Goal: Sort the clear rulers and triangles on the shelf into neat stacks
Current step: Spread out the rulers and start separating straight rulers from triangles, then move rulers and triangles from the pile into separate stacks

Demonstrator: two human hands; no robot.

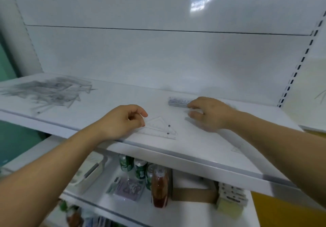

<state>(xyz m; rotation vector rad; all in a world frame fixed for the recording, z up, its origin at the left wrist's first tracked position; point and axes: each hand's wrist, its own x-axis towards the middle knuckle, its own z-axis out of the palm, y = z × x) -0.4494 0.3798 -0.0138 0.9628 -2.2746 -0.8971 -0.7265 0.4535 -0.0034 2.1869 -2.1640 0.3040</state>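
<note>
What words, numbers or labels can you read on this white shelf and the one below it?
Nothing here reads clearly.
Clear plastic triangles: scale marks, numbers too faint.
Stack of clear rulers: graduations blurred.
Green drink cans: print blurred.
Red-brown bottle: nothing legible.
White cartons with dark print: too blurred.

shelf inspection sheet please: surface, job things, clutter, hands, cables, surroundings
surface: white shelf
job's things: jumbled clear pile far left; ruler stack at back; two overlapping triangles mid-front; lone triangle front right
clutter: nothing seen
grippers: left hand curled beside the triangles; right hand blurred, fingers at the ruler stack's end
cables: nothing seen
surroundings: cans and bottle on lower shelf
</note>
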